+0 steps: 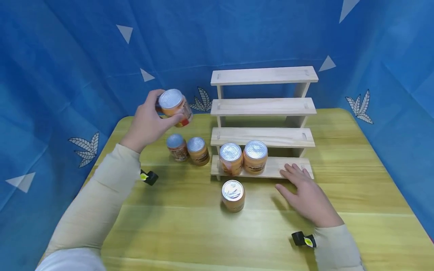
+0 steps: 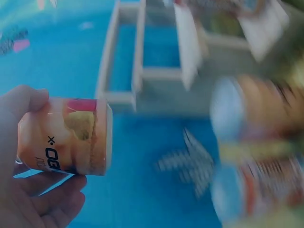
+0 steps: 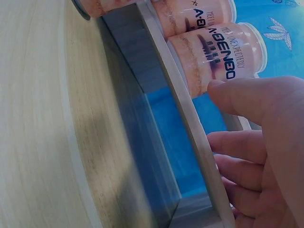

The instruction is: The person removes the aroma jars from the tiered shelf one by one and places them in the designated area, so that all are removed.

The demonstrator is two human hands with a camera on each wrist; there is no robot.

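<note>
My left hand grips an orange can with a silver lid in the air above the table's left part, tilted; the left wrist view shows the same can held between thumb and fingers. A stepped wooden rack stands at the table's back. Two cans stand on its lowest step. My right hand lies flat with straight fingers resting on that step's right end, beside the nearer can. One can stands on the table in front of the rack.
Two more cans stand on the wooden table left of the rack. Blue cloth walls the table on three sides. The rack's upper three steps hold nothing.
</note>
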